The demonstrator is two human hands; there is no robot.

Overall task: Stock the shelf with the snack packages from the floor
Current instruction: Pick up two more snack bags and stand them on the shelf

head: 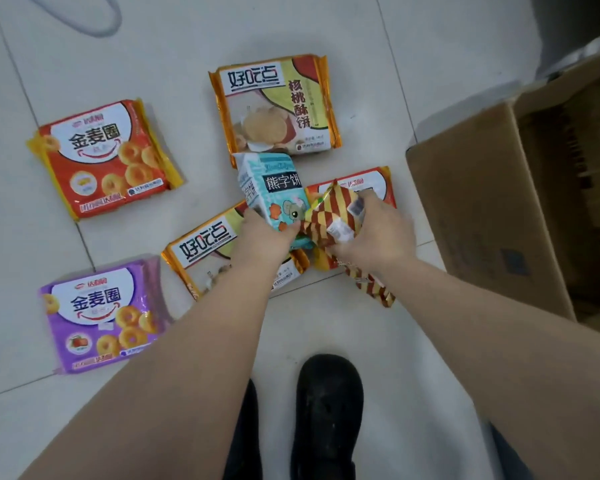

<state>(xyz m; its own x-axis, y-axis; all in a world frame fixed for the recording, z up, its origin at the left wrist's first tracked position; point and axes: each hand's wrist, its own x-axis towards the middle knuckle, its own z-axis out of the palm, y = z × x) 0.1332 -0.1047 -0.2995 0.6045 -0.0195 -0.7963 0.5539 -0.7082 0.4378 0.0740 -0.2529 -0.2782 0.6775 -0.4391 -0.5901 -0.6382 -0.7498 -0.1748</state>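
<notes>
My left hand [262,239] grips a light-blue carton-shaped biscuit pack [274,188] by its lower end, lifted above the floor. My right hand [374,233] grips a red-and-yellow checked snack bag [329,216] right beside it. Several flat packages lie on the tiled floor: an orange-red ring-biscuit pack [104,157] at the left, a purple one [101,313] at the lower left, a walnut-biscuit pack [278,105] at the top, a second such pack [205,251] partly under my left hand, and an orange-red pack [371,183] mostly hidden behind my right hand.
An open cardboard box [482,209] stands at the right, close to my right hand. My black shoe [329,410] is on the white tile floor [326,327] below the hands. A pale curved cable or handle [94,26] lies at the top left.
</notes>
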